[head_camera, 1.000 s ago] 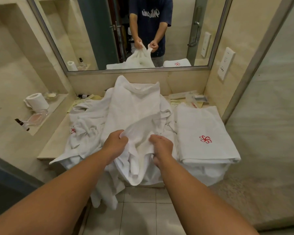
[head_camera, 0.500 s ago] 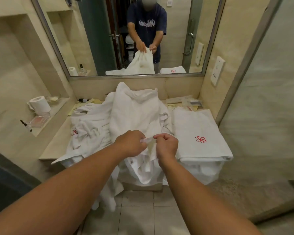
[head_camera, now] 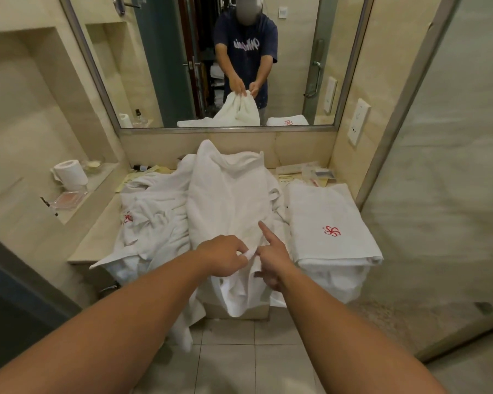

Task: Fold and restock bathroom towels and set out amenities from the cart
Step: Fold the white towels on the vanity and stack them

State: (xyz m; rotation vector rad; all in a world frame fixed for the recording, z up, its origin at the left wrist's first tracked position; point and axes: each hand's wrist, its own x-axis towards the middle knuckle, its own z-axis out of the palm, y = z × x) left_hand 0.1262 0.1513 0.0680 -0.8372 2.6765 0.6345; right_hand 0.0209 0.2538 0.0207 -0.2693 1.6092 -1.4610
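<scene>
The long white terry towel (head_camera: 225, 200) lies lengthwise down the middle of the beige stone tabletop (head_camera: 97, 237), its far end at 12 o'clock against the wall and its near end hanging over the front edge. The left hand (head_camera: 225, 257) pinches a small fold of the near hem between thumb and fingers (head_camera: 241, 253). The right hand (head_camera: 273, 260), touching the same hem at 3 o'clock of the left, grips the cloth with its lower fingers curled, while the forefinger (head_camera: 268, 233) lies straight toward 12 o'clock. The step in hand appears to be finding and matching the near corners. To do it well, both corners should be held level, the hem drawn taut between the hands, and the cloth lifted free of the crumpled white towel (head_camera: 154, 220) at 9 o'clock before any crease is set. The fold should match the flat folded white towel (head_camera: 333, 220) at 3 o'clock, emblem uppermost. That towel bears a red embroidered pinwheel emblem (head_camera: 331, 231) with no legible letters; the crumpled one shows part of a like mark. Small wrapped amenity packets (head_camera: 316, 173) lie at 1 o'clock, their print too small to read. Pale lettering on the dark shirt in the wall mirror (head_camera: 160, 66) is reversed and unreadable.
</scene>
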